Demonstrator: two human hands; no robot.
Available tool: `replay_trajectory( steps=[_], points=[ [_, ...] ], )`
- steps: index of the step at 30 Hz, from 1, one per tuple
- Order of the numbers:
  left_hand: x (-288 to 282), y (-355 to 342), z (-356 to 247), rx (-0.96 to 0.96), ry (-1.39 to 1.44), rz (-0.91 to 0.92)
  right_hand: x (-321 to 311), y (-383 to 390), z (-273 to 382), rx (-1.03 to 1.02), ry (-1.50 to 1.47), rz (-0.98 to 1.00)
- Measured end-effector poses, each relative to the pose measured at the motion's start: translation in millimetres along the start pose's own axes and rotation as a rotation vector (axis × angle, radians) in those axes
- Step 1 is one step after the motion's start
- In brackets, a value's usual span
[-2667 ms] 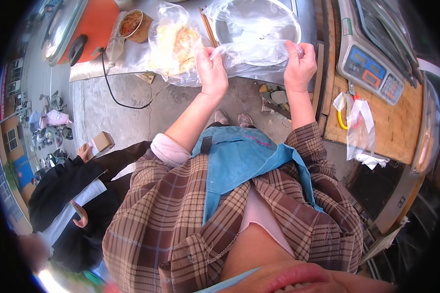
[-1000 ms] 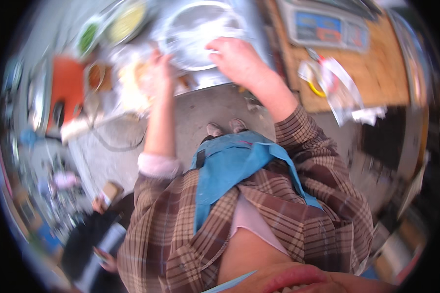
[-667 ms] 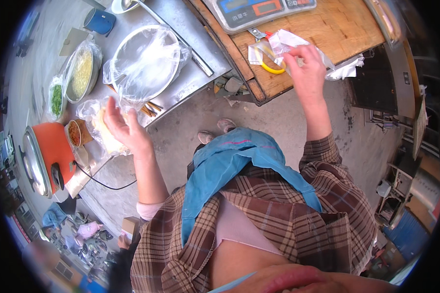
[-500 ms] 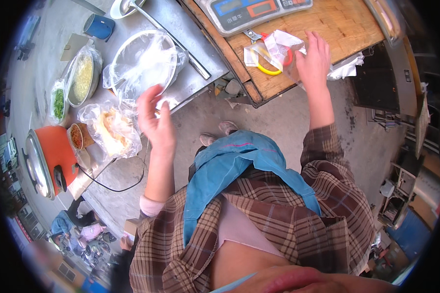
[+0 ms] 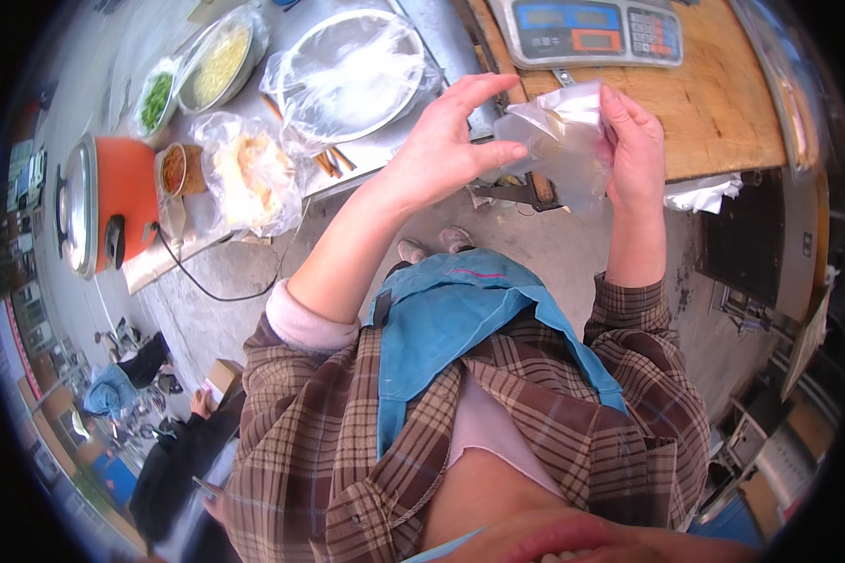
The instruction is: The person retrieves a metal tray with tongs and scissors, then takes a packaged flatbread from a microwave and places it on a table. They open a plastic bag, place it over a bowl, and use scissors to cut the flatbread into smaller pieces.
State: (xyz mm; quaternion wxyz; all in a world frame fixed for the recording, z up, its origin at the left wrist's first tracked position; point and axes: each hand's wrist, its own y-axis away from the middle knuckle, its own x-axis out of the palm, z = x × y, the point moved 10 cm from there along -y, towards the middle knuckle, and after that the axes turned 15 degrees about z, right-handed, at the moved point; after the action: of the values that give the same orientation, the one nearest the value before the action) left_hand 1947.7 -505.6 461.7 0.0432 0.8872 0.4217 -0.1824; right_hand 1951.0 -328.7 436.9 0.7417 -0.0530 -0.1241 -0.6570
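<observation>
While the right hand [image 5: 637, 150] is pinching a bag [image 5: 571, 164] above the table's [image 5: 714, 155] edge, the left hand [image 5: 441, 150] is hovering close, fingers spread.

Right hand [image 5: 638, 145] grips clear bag [image 5: 573, 159] | left hand [image 5: 441, 145] spread beside, contact unclear

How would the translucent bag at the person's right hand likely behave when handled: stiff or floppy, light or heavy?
Probably floppy: the translucent bag looks creased, without a firm shape. It is likely light for its size, since the film appears thin and the right hand seems to hold only its edge. Its shiny surface suggests it could be slippery.
</observation>
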Motion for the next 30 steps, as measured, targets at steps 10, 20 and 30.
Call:
replay_trajectory(
  steps=[10,20,30],
  points=[
    [-5.4,64.7,77.8,-0.296,0.358,-0.080,55.7,-11.1,-62.0,0.153,0.031,0.167],
    [-29.6,144.5,119.7,-0.297,0.735,-0.212,146.3,-18.0,-93.8,0.168,0.059,0.373],
    [-66.2,191.5,123.2,-0.384,0.554,-0.498,200.1,5.3,-35.6,-0.451,0.827,0.185]
  ],
)
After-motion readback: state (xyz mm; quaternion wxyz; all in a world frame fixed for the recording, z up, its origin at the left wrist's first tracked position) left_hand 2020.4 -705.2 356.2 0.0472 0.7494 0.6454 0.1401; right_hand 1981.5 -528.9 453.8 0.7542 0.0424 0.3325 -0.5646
